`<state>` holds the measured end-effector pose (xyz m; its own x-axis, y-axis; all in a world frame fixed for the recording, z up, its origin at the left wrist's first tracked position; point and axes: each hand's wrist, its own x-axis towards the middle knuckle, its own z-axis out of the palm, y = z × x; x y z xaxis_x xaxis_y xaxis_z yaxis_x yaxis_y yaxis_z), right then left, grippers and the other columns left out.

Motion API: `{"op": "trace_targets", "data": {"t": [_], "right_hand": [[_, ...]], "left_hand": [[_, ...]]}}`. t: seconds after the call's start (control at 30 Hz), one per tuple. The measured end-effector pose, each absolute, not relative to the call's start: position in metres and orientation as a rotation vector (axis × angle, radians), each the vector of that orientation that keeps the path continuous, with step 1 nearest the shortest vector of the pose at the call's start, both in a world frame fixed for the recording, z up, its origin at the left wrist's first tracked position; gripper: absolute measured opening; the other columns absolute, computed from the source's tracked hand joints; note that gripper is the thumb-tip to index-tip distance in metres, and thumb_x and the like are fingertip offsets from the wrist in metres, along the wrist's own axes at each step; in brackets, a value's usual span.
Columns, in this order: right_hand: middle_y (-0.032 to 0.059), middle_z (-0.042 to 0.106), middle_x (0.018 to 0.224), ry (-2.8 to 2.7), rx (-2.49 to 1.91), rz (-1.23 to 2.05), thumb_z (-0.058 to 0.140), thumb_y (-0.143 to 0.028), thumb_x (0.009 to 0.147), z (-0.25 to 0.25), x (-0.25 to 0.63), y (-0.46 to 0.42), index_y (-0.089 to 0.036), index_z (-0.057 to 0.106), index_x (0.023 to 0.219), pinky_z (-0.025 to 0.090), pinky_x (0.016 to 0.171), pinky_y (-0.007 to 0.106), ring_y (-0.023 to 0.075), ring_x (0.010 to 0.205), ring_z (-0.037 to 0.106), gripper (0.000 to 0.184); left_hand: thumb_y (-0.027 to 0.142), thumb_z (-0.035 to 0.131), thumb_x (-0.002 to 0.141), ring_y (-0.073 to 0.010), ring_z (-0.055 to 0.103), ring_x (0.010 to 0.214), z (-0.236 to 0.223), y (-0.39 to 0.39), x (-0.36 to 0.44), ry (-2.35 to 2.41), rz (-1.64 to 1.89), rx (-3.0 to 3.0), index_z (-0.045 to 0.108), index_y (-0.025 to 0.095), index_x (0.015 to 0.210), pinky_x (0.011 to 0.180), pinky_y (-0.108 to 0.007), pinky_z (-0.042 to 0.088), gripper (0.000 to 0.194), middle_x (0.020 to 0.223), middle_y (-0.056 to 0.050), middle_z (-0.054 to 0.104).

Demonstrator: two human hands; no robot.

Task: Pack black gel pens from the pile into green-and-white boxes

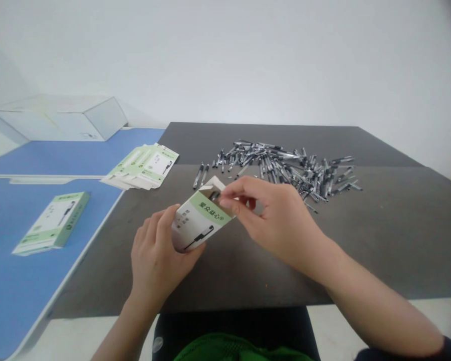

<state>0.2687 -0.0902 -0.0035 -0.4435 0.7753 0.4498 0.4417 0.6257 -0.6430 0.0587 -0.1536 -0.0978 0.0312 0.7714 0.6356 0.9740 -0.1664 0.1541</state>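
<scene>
My left hand is wrapped around a green and white pen box, tilted with its open end up and to the right. At that opening, the thumb and fingers of my right hand are pinched at the flap edge. Dark pen ends show just inside the box; whether my right fingers grip a pen or the flap is hidden. Beyond my hands lies a loose heap of black and clear pens. Two pens lie apart from it, just behind the box.
Flattened green and white boxes lie fanned across the dark table's left edge. A filled-out pen box rests on the blue table at left. A large white carton stands at the back left against the wall.
</scene>
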Motion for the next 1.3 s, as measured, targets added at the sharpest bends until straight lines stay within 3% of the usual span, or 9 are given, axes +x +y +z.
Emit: {"op": "trace_targets", "data": {"t": [0.27, 0.5, 0.7, 0.87, 1.1, 1.2, 1.3], "right_hand": [[0.0088, 0.074, 0.107, -2.245, -0.749, 0.299, 0.046, -0.005, 0.092, -0.01, 0.27, -0.083, -0.016, 0.069, 0.111, 0.048, 0.087, 0.035, 0.0215, 0.096, 0.064, 0.032], [0.0065, 0.073, 0.086, -2.024, -1.22, 0.444, 0.053, -0.012, 0.086, -0.032, 0.325, -0.04, -0.016, 0.075, 0.091, 0.043, 0.063, 0.03, 0.0152, 0.064, 0.057, 0.023], [0.0083, 0.076, 0.098, -2.241, -1.549, 0.461, 0.046, -0.005, 0.083, -0.075, 0.343, 0.012, -0.014, 0.077, 0.103, 0.049, 0.075, 0.027, 0.0161, 0.075, 0.065, 0.038], [0.0121, 0.075, 0.115, -2.308, -1.751, 0.315, 0.047, -0.006, 0.086, -0.087, 0.341, 0.045, -0.015, 0.076, 0.11, 0.048, 0.091, 0.028, 0.022, 0.103, 0.068, 0.039], [0.0241, 0.074, 0.113, -2.188, -2.059, 0.194, 0.049, -0.027, 0.094, -0.091, 0.33, 0.092, -0.007, 0.074, 0.107, 0.053, 0.091, 0.039, 0.0332, 0.111, 0.069, 0.035], [0.0263, 0.07, 0.12, -2.155, -2.139, 0.172, 0.058, -0.035, 0.092, -0.093, 0.32, 0.103, -0.006, 0.069, 0.12, 0.053, 0.093, 0.041, 0.0346, 0.116, 0.067, 0.042], [0.0274, 0.069, 0.123, -2.16, -2.184, 0.172, 0.066, -0.032, 0.086, -0.094, 0.313, 0.102, -0.005, 0.067, 0.123, 0.053, 0.096, 0.038, 0.033, 0.118, 0.067, 0.046]], "left_hand": [[0.045, 0.072, 0.079, -0.0353, 0.066, 0.101, -0.095, -0.16, 0.06, -1.931, -0.865, -1.905, 0.044, 0.019, 0.133, 0.083, -0.044, 0.052, 0.067, 0.113, -0.014, 0.065], [0.056, 0.059, 0.085, -0.0389, 0.065, 0.102, -0.077, -0.153, 0.021, -2.1, -0.411, -2.033, 0.043, 0.016, 0.14, 0.081, -0.046, 0.052, 0.07, 0.119, -0.018, 0.065], [0.053, 0.051, 0.085, -0.0403, 0.059, 0.113, -0.101, -0.131, -0.005, -2.112, 0.021, -2.17, 0.045, 0.008, 0.143, 0.092, -0.048, 0.049, 0.073, 0.125, -0.021, 0.062], [0.052, 0.038, 0.092, -0.0434, 0.052, 0.122, -0.11, -0.126, -0.007, -2.136, 0.114, -2.179, 0.04, 0.003, 0.149, 0.094, -0.053, 0.047, 0.076, 0.139, -0.024, 0.056], [0.058, 0.033, 0.094, -0.045, 0.051, 0.122, -0.114, -0.125, -0.005, -2.125, 0.13, -2.157, 0.035, 0.002, 0.153, 0.093, -0.056, 0.046, 0.082, 0.14, -0.025, 0.055], [0.058, 0.032, 0.093, -0.0448, 0.051, 0.122, -0.114, -0.125, -0.006, -2.14, 0.13, -2.145, 0.037, 0.002, 0.153, 0.093, -0.055, 0.046, 0.082, 0.14, -0.025, 0.055], [0.058, 0.033, 0.093, -0.0446, 0.051, 0.122, -0.112, -0.125, -0.005, -2.152, 0.133, -2.146, 0.037, 0.002, 0.153, 0.095, -0.055, 0.046, 0.082, 0.14, -0.025, 0.055]]}}
